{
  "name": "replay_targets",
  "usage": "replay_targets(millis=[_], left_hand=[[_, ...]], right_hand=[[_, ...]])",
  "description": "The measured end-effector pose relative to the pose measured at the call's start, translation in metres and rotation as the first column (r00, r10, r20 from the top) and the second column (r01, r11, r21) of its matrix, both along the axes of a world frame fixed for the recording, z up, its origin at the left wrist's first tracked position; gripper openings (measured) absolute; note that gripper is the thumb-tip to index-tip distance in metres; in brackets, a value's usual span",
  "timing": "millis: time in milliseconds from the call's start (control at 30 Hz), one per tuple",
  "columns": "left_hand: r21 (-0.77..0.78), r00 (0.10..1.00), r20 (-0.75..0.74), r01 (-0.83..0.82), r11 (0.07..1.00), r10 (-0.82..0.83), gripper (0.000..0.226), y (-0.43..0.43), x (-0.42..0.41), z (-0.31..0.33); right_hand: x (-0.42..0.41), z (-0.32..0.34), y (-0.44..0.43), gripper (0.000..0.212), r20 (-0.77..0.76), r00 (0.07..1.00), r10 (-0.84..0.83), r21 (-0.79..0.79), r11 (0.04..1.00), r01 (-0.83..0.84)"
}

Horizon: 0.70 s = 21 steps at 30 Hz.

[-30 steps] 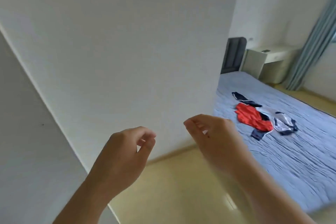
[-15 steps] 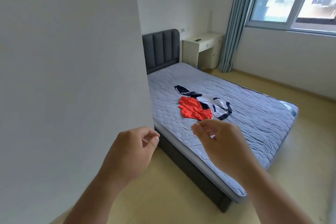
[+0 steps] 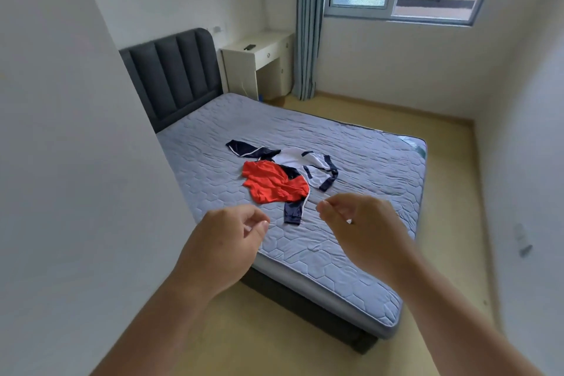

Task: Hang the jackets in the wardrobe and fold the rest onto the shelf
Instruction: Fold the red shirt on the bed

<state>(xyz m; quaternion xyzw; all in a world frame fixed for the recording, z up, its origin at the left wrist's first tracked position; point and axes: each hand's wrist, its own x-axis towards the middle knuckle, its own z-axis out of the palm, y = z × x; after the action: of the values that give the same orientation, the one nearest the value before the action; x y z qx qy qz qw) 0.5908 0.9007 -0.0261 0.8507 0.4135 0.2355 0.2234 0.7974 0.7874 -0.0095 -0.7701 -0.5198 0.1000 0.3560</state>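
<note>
pile: crumpled orange-red fabric garment (image 3: 274, 181) overlapping navy-and-white sports jacket (image 3: 308, 162), mid grey-blue quilted mattress (image 3: 381, 180), nearer its left edge.
handling: likely light, limp, slick; grab jacket at collar or shoulders, not a sleeve.
fingers: left hand (image 3: 225, 247) and right hand (image 3: 363, 229) loosely curled, empty.
gap: pile beyond fingertips, no contact; navy sleeve end (image 3: 293, 212) nearest, between both hands.
</note>
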Motion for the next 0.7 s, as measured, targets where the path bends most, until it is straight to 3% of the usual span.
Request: replay_targets(millis=[333, 567, 700], left_hand=[[-0.093, 0.986, -0.079, 0.142, 0.985, -0.150, 0.007, 0.153, 0.055, -0.041], [-0.164, 0.958, -0.197, 0.178, 0.970, -0.209, 0.009, 0.258, 0.105, -0.084], [-0.222, 0.925, -0.307, 0.158, 0.962, -0.223, 0.009, 0.325, 0.128, -0.107]], right_hand=[[0.033, -0.041, 0.118, 0.027, -0.028, 0.985, -0.170, -0.169, 0.972, 0.163], [0.083, -0.102, 0.225, 0.031, -0.117, 0.971, -0.210, -0.194, 0.963, 0.185], [0.113, -0.141, 0.302, 0.033, -0.188, 0.959, -0.211, -0.283, 0.947, 0.152]])
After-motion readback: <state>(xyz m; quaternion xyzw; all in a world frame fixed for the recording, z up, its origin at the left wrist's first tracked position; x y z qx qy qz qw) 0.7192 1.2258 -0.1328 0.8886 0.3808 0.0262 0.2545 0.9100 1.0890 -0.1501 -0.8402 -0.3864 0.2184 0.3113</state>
